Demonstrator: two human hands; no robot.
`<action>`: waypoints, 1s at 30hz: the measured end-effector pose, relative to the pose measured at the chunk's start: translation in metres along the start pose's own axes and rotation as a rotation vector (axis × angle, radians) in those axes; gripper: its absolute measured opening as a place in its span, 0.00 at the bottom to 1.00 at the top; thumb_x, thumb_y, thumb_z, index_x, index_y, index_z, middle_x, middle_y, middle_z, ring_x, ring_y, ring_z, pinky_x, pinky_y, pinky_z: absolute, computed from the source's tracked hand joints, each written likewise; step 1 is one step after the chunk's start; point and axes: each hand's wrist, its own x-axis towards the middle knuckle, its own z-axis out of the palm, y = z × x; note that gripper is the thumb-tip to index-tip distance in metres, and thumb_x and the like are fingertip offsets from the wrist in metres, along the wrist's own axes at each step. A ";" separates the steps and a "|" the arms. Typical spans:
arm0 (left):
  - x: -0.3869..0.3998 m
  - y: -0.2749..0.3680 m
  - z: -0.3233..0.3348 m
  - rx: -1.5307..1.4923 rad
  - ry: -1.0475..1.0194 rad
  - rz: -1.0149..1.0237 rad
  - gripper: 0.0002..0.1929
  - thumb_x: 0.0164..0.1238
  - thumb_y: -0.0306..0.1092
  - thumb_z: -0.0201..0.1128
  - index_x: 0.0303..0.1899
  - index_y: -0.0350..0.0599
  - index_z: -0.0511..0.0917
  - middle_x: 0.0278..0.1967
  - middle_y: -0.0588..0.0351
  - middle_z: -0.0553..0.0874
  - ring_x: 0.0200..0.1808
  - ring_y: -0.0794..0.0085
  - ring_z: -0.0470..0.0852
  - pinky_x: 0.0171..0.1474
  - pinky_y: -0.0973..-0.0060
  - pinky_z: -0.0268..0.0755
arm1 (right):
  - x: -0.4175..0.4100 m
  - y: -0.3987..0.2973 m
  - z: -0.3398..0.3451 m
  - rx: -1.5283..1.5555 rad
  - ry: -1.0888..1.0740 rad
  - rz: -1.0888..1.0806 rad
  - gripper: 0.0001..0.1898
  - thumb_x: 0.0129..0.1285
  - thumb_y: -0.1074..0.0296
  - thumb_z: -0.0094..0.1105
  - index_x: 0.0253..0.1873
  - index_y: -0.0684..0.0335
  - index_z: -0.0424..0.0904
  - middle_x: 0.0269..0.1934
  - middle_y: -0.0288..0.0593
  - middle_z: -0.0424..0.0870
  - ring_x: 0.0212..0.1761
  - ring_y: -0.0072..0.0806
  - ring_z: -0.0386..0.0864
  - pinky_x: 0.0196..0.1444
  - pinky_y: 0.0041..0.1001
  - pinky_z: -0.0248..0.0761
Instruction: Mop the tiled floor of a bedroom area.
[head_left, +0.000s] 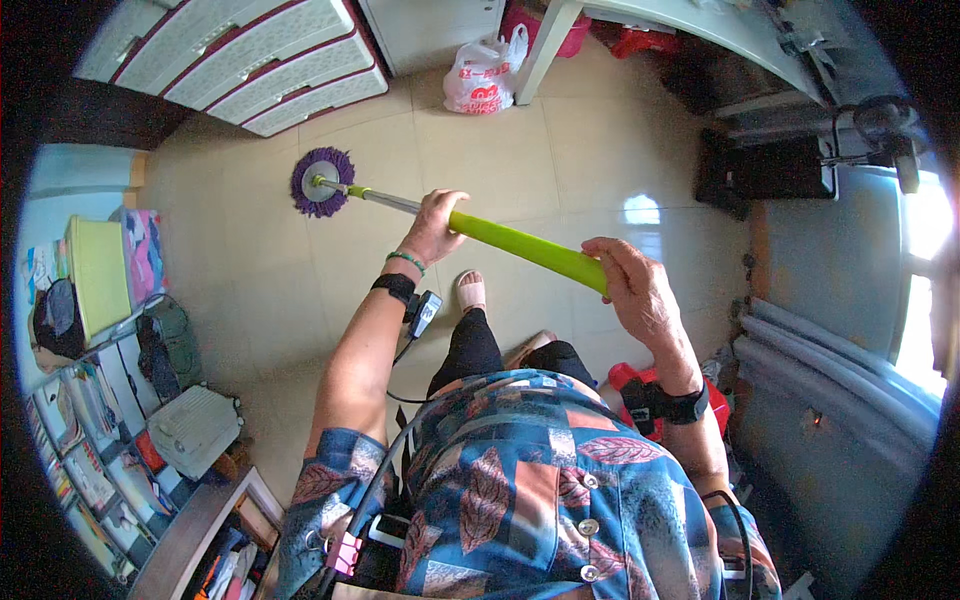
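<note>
A spin mop with a lime-green and metal handle (529, 246) slants across the view before me. Its round head with a purple fringe (322, 182) rests on the tiled floor (375, 277) at the upper left. My left hand (435, 221) grips the handle where the metal pole meets the green sleeve. Near the top end of the handle, my right hand (636, 289) is wrapped around the green part, its palm hiding the tip. Both wrists wear black straps, and a green bead bracelet (407, 261) circles the left one.
A drawer unit (262, 67) stands at the upper left. A white plastic bag (480, 79) sits beside a table leg (547, 52). Bookshelves (97, 450) and a pale suitcase (193, 431) line the left. Grey rolls (825, 375) lean at right, and something red (716, 409) lies by my right forearm.
</note>
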 end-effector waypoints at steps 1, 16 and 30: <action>0.003 -0.003 -0.001 -0.001 0.001 0.006 0.09 0.43 0.23 0.63 0.30 0.43 0.76 0.31 0.51 0.80 0.39 0.54 0.76 0.47 0.62 0.68 | 0.003 -0.005 -0.008 -0.014 -0.003 -0.009 0.10 0.67 0.71 0.45 0.46 0.66 0.76 0.36 0.54 0.81 0.32 0.39 0.81 0.35 0.31 0.73; 0.123 0.115 0.163 -0.223 -0.357 0.085 0.04 0.41 0.29 0.58 0.24 0.44 0.75 0.23 0.49 0.78 0.29 0.52 0.78 0.33 0.61 0.69 | -0.028 0.009 -0.220 -0.242 0.452 0.028 0.12 0.69 0.69 0.43 0.49 0.63 0.77 0.35 0.39 0.82 0.36 0.20 0.78 0.28 0.18 0.67; 0.263 0.204 0.366 -0.322 -0.339 0.358 0.06 0.46 0.26 0.61 0.27 0.50 0.74 0.26 0.56 0.78 0.35 0.60 0.77 0.43 0.65 0.67 | -0.030 0.047 -0.310 -0.519 0.702 0.189 0.19 0.71 0.57 0.39 0.53 0.64 0.74 0.37 0.48 0.82 0.42 0.34 0.81 0.47 0.32 0.72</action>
